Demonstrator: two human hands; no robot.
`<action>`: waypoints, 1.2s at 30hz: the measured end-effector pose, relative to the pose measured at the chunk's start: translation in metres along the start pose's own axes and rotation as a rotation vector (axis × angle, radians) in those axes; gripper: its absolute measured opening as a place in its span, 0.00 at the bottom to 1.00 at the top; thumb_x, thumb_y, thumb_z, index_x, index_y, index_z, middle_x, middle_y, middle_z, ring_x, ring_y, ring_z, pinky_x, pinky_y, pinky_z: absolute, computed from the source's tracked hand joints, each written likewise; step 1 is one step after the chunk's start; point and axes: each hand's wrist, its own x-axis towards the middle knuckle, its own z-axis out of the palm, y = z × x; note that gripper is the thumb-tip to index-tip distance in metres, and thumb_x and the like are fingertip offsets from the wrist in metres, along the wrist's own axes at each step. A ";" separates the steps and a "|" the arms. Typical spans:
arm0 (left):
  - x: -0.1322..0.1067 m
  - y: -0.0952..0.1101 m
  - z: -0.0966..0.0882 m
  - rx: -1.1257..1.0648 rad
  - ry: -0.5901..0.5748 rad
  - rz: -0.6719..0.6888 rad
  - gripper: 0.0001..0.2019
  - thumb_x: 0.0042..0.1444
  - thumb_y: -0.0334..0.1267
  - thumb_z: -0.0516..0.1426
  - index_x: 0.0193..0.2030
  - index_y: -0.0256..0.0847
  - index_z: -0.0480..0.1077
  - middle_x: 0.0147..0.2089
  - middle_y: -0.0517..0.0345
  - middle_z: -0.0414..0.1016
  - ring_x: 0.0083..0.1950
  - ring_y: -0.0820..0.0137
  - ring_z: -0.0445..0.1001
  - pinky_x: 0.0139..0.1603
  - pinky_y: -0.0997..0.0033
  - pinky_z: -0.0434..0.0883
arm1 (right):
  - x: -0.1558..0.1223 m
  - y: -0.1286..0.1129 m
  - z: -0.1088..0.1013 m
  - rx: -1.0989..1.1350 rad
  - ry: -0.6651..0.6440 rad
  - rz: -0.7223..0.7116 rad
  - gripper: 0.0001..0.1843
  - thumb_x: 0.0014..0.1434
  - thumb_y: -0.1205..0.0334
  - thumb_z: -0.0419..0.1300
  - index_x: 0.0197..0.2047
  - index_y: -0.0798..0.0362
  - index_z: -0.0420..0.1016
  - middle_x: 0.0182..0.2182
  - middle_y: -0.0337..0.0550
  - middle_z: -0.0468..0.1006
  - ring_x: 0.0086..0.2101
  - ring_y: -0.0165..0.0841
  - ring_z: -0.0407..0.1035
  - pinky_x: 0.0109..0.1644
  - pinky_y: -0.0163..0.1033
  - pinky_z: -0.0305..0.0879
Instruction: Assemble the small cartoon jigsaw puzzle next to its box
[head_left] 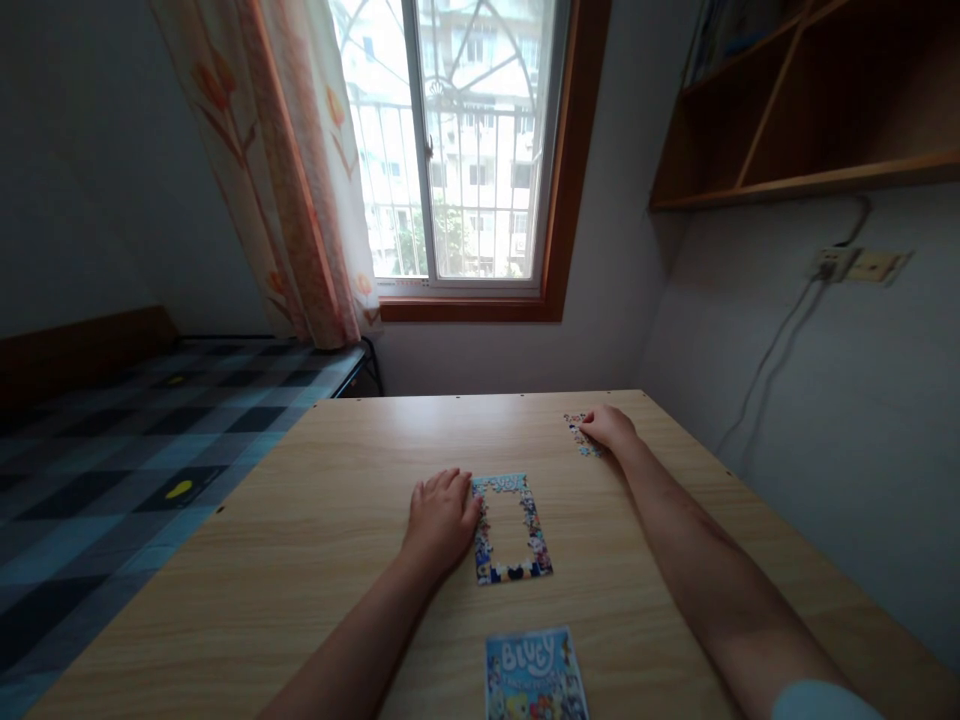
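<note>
Puzzle frame [510,528] braced against sliding by flat left hand [442,518], fingers together; right hand [609,428] curled over loose pieces [581,436], grip unclear.

Table [315,560]: pale wood grain, far edge close to the window wall, right edge near the side wall. A blue "Bluey" picture card [535,675] lies flat at the near edge. Left of the table is a bed [112,450] with a blue-and-black checked cover and a small yellow mark [178,489] on it. Window [450,140]: brown wooden frame, bars outside, apartment block beyond. A floral curtain [285,170] is drawn to the window's left. Wooden shelf unit [810,110] high on the right wall. Wall socket [832,263] below it, with a cable [772,350] trailing down.
</note>
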 end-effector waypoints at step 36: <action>-0.003 0.000 0.002 -0.027 0.013 0.016 0.21 0.65 0.44 0.54 0.62 0.44 0.69 0.68 0.49 0.68 0.70 0.56 0.62 0.71 0.48 0.55 | -0.082 -0.129 0.008 0.704 -0.500 -0.694 0.14 0.54 0.60 0.65 0.44 0.55 0.85 0.30 0.42 0.82 0.26 0.28 0.70 0.28 0.32 0.66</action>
